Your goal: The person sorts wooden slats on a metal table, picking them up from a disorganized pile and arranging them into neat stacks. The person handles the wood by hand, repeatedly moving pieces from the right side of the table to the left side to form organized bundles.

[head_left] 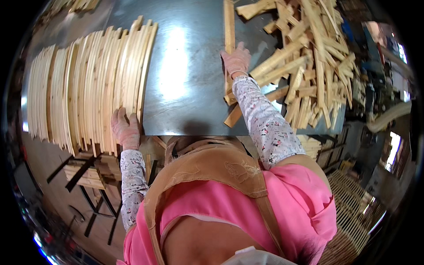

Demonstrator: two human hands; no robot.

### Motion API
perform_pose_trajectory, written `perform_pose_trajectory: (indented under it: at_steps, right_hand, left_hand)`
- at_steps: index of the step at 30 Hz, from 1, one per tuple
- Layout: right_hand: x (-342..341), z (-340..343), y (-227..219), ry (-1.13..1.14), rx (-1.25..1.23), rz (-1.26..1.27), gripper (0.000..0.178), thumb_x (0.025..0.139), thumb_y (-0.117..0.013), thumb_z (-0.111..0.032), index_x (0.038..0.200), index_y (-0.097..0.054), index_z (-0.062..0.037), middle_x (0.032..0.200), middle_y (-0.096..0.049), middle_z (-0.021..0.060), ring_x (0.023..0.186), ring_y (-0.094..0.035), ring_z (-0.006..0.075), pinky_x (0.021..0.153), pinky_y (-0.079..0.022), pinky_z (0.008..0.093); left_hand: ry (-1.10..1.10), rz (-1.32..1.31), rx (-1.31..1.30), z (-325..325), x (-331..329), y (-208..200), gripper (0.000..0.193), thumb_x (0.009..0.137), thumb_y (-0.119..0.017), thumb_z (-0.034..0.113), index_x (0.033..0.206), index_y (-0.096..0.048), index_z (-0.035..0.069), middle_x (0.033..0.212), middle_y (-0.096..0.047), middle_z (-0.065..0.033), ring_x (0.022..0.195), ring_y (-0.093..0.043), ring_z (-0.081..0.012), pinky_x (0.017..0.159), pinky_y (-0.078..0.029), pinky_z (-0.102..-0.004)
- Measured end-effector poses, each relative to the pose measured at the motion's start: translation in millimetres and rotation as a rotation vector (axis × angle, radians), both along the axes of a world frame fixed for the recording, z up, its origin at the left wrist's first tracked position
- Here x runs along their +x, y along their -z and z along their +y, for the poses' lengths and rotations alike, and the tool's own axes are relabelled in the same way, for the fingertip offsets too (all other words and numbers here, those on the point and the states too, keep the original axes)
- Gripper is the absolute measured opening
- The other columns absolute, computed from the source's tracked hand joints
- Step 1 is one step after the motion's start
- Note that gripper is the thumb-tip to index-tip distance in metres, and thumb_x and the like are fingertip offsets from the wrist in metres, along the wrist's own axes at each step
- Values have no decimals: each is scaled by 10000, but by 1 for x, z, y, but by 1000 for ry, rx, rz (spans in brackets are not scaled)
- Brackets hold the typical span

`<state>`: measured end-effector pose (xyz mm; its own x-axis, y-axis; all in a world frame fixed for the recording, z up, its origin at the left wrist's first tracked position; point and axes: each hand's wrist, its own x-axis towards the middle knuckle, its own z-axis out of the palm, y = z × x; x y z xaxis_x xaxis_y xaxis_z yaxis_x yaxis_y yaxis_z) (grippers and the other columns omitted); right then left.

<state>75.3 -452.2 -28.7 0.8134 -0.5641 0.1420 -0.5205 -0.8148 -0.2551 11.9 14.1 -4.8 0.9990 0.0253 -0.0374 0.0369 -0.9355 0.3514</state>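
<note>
A row of long, pale wooden slats (88, 84) lies side by side on the left of a grey metal table (185, 75). My left hand (125, 128), in a pinkish work glove, rests on the near end of the row at its right side, fingers apart. Further out to the right, my gloved right hand (237, 58) is closed on a single wooden slat (229, 26) that lies lengthwise on the table. A loose heap of wooden pieces (304, 57) is just right of that hand, some pieces reaching near my wrist.
Short wood ends (233, 115) lie near the table's front edge. Below the table on the left stand dark metal legs (99, 207) and stacked wood (81, 176). More slats (73, 5) appear at the far left. On the right, a slatted wooden stack (344, 198) stands on the floor.
</note>
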Motion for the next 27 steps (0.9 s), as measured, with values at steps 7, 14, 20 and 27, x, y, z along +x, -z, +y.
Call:
perform_pose_trajectory:
  at_steps: [7, 14, 20, 27]
  right_hand:
    - [-17, 176, 18, -710, 452, 245, 306, 980, -612, -272, 1096, -736, -17, 1011, -754, 249, 910, -732, 469, 833, -602, 523]
    - [-16, 122, -103, -931, 456, 355, 296, 879, -710, -138, 1159, -735, -46, 1066, -761, 196, 1045, -747, 350, 874, -599, 452]
    - [33, -152, -175, -292, -168, -112, 429, 883, -694, -390, 1127, -679, -38, 987, -752, 214, 1038, -726, 403, 885, -569, 529]
    - [-125, -298, -111, 157, -146, -79, 831, 909, -762, -415, 1607, -437, -101, 1313, -649, 296, 1250, -608, 476, 1076, -485, 537]
  left_hand:
    - [128, -145, -423, -84, 28, -22, 620, 1017, -721, 360, 1489, -569, -12, 1579, -469, -211, 1454, -485, -384, 1193, -452, -500]
    - [53, 64, -1169, -182, 29, -32, 566, 1042, -688, 166, 1530, -477, -27, 1481, -538, -216, 1383, -546, -324, 1158, -499, -470]
    - [682, 358, -578, -349, 2, -45, 778, 890, -775, 412, 1511, -551, 0, 1482, -609, -244, 1371, -581, -410, 1187, -446, -472]
    - [859, 439, -115, -446, -22, -42, 1065, 829, -823, 440, 1688, -288, 108, 1612, -460, -228, 1394, -549, -417, 1148, -493, -474]
